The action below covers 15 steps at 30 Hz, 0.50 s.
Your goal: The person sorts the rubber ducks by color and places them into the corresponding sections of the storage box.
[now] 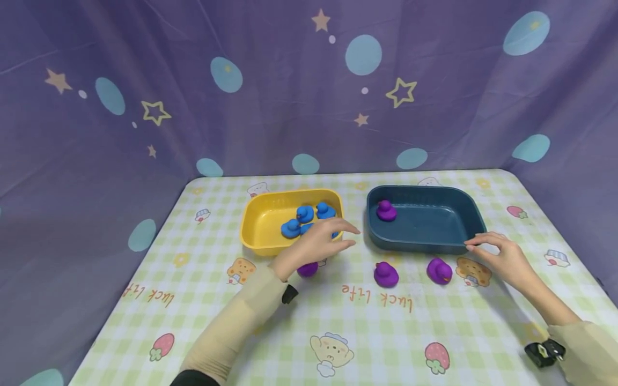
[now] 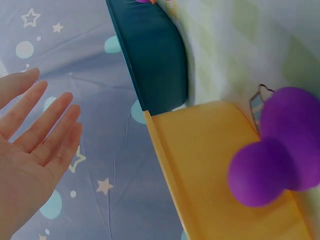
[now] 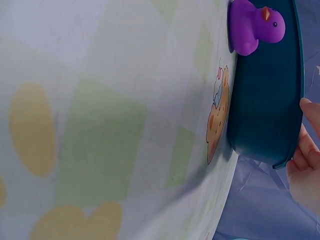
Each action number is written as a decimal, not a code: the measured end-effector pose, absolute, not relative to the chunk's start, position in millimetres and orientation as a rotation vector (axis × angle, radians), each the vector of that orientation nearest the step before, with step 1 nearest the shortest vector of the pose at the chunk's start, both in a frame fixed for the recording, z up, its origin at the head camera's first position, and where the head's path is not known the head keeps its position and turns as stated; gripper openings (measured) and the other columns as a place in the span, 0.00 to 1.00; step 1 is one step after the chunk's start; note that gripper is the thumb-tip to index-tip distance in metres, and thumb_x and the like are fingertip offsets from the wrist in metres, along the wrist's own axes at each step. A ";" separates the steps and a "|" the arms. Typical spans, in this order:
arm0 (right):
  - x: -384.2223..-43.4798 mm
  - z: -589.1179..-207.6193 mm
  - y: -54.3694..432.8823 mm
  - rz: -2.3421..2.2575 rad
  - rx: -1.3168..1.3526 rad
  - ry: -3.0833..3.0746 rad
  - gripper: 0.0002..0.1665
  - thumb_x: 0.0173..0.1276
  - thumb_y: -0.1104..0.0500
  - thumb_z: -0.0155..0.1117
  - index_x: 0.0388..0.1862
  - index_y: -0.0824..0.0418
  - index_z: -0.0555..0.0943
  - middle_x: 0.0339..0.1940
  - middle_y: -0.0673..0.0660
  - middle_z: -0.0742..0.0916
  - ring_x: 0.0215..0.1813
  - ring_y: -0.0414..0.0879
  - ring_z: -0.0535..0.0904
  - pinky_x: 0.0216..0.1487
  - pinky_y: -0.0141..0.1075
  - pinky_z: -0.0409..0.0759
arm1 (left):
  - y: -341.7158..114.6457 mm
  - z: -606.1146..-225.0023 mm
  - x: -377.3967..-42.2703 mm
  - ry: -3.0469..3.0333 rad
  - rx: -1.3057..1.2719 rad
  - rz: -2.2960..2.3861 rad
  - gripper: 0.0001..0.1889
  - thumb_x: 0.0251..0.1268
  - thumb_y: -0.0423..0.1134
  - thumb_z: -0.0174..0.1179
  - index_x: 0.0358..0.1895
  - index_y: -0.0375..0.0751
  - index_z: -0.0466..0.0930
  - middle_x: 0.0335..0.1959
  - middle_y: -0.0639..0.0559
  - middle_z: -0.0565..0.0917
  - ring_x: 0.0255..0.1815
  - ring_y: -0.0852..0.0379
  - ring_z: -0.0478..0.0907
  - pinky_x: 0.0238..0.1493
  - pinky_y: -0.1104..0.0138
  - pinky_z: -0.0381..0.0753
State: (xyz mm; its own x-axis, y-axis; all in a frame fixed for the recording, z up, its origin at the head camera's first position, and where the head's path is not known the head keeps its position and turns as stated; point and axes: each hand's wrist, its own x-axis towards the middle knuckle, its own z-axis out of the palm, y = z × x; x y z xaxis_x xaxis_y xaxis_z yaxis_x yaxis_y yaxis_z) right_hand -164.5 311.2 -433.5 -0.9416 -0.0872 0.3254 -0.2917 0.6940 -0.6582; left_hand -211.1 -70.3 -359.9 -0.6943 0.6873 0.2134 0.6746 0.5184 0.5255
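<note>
My left hand point(image 1: 321, 238) hovers over the near right corner of a yellow bin point(image 1: 260, 251), its fingers extended with nothing between them. The left wrist view shows its palm and spread fingers. Several blue rubber ducks point(image 1: 291, 229) lie inside that bin, partly covered by the hand. At the near right corner of a dark teal bin point(image 1: 415, 245), my right hand point(image 1: 504, 260) pinches the rim between thumb and fingers. One purple rubber duck point(image 1: 386, 210) sits in the teal bin's left end.
In front of the bins, a purple duck point(image 1: 386, 274) and another purple duck point(image 1: 439, 271) stand on the checked tablecloth point(image 1: 386, 343). A third purple duck point(image 1: 307, 269) is partly hidden below my left wrist. A purple curtain point(image 1: 289, 107) hangs behind the table.
</note>
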 end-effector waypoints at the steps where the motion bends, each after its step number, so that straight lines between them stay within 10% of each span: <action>1: -164.6 -433.9 311.4 1.093 0.301 -2.636 0.08 0.59 0.59 0.61 0.36 0.60 0.82 0.39 0.53 0.79 0.47 0.20 0.61 0.44 0.16 0.59 | -72.8 -360.7 -209.5 2.715 1.211 0.937 0.13 0.59 0.41 0.57 0.46 0.43 0.79 0.45 0.52 0.80 0.50 0.58 0.73 0.52 0.70 0.73; 15: -164.8 -434.3 312.7 1.098 0.313 -2.621 0.07 0.58 0.60 0.62 0.35 0.59 0.82 0.38 0.35 0.75 0.46 0.20 0.61 0.43 0.13 0.58 | -106.3 -377.6 -196.4 2.761 1.210 1.009 0.12 0.55 0.36 0.60 0.43 0.40 0.81 0.41 0.48 0.82 0.46 0.56 0.76 0.50 0.67 0.74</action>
